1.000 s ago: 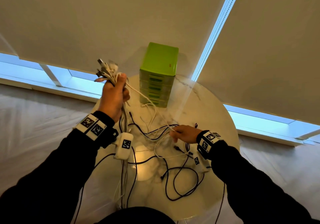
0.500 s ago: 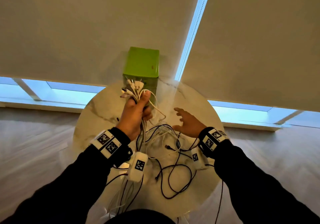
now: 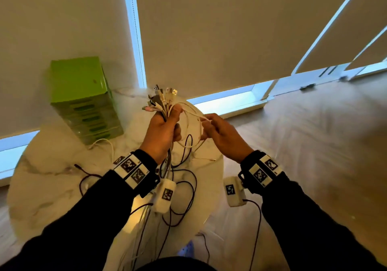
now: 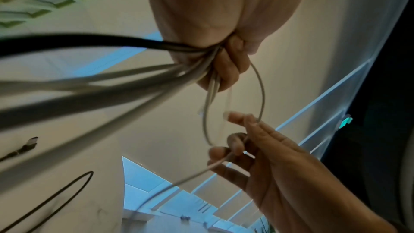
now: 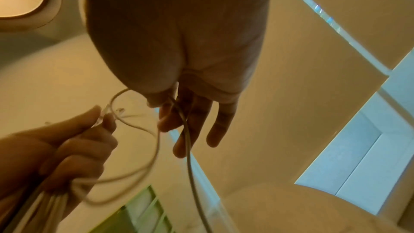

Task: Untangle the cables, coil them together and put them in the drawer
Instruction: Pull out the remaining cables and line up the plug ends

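Observation:
My left hand (image 3: 165, 128) is raised above the table and grips a bundle of white and grey cables (image 3: 162, 103), their plug ends fanning out above the fist. The rest of the bundle hangs down past my wrist (image 4: 112, 81). A white cable loop (image 3: 193, 113) runs from that fist to my right hand (image 3: 217, 134), which pinches it between thumb and forefinger (image 4: 235, 142); the other fingers are straight (image 5: 215, 127). Loose black cables (image 3: 188, 189) lie tangled on the table. The green drawer unit (image 3: 83, 101) stands at the back left, drawers closed.
The round marble table (image 3: 52, 187) carries the cables and drawer unit, and its right edge lies under my right wrist. Window blinds (image 3: 230, 30) hang close behind. Wooden floor (image 3: 314, 145) is on the right. Thin leads dangle from both wrist cameras.
My right hand, spread open above the table half a second ago, has risen and pinched a white cable loop beside the left fist. The head view has swung right.

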Available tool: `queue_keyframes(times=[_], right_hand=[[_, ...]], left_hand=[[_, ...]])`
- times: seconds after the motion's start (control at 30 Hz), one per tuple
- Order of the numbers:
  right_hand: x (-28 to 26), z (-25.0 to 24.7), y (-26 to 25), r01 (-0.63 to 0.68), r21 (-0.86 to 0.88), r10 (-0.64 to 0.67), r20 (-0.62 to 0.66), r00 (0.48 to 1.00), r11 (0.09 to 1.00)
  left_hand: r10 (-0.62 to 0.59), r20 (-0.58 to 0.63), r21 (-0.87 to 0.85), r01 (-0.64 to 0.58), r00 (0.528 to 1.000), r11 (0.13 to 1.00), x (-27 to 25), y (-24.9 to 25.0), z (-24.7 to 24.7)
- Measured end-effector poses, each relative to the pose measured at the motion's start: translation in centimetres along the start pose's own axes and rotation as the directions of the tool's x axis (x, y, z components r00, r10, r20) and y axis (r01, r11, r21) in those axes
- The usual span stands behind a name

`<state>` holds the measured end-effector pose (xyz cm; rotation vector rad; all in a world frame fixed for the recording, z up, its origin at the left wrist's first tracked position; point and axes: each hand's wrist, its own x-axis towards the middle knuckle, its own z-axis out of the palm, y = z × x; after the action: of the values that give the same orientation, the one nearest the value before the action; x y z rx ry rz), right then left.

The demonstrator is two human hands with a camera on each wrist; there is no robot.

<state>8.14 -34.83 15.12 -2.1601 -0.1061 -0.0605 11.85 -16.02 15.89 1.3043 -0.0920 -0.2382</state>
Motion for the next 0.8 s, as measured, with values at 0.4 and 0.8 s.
queue_keyframes(times=[0.4,0.8], right_hand=[[-7.0,-8.0,11.7,-0.391,-0.512,0.508,0.106,0.855,0.765],[-9.8,-5.6,8.6,-0.261,-0.033,0.256,-0.104,0.961,0.965]], left_hand=[[-0.138,0.200,-0.191,0.177,0.970,0.965,-0.5,-2.7,5.7],[-0.163,0.107,0.019,0.162,0.981,0.987,0.3,-6.7,11.4]])
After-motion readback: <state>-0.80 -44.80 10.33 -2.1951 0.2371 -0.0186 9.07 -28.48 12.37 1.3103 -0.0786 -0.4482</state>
